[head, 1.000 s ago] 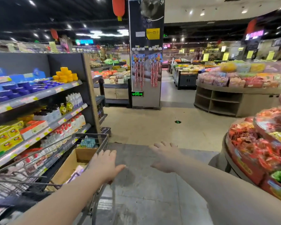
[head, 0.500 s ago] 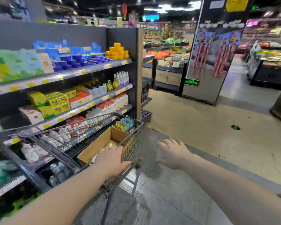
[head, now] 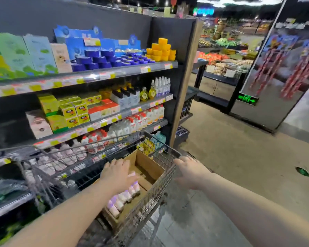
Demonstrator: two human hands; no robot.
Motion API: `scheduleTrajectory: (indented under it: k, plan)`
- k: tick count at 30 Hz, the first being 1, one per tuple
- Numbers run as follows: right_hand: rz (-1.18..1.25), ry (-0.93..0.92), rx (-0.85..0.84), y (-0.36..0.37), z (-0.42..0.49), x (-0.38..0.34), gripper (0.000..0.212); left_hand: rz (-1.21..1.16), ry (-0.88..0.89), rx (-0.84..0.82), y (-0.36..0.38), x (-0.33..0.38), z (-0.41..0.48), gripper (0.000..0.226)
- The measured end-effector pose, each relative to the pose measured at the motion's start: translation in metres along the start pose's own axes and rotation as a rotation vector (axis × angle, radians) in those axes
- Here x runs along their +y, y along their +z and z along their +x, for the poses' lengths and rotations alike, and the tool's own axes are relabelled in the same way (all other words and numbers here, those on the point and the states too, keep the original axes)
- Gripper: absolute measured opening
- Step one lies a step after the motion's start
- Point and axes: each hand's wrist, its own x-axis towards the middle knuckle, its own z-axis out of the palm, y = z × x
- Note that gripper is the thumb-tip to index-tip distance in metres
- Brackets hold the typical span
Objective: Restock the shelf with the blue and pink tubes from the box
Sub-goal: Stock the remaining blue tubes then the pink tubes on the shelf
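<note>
A cardboard box (head: pixel 146 164) sits inside a wire shopping cart (head: pixel 161 182) parked against the shelf (head: pixel 89 77). A row of pale pink tubes (head: pixel 125 195) lies along the box's near side. My left hand (head: pixel 116 172) hovers over the box with fingers spread, just above the tubes, holding nothing. To the right of the cart's rim is my right hand (head: pixel 189 168), open, fingers relaxed, close to the wire edge. The frame is blurred, so whether either hand touches anything is unclear.
The shelf holds blue tins (head: pixel 103 59), orange jars (head: pixel 161 49), yellow boxes (head: pixel 73 109) and white bottles (head: pixel 143 118) on several levels. Tiled floor (head: pixel 230 157) lies open to the right. A mirrored pillar (head: pixel 278 77) stands at the back right.
My view has swung left toward the shelf and drawn closer. My left hand moved from the cart's rim to over the box. My right hand came nearer the cart.
</note>
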Motion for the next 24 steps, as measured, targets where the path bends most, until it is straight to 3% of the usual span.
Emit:
scheduleTrajectory:
  k: [5, 15, 24]
  plan:
    - [-0.052, -0.097, -0.071, 0.002, 0.085, -0.011, 0.068, -0.018, -0.114, -0.096, 0.016, -0.033, 0.033, 0.082]
    - [-0.149, -0.444, -0.214, 0.028, 0.26, -0.046, 0.065, -0.108, -0.382, -0.136, 0.042, -0.073, 0.12, 0.076]
    - [-0.213, -0.627, -0.387, 0.068, 0.382, -0.027, 0.06, -0.284, -0.628, -0.372, 0.093, -0.054, 0.203, 0.057]
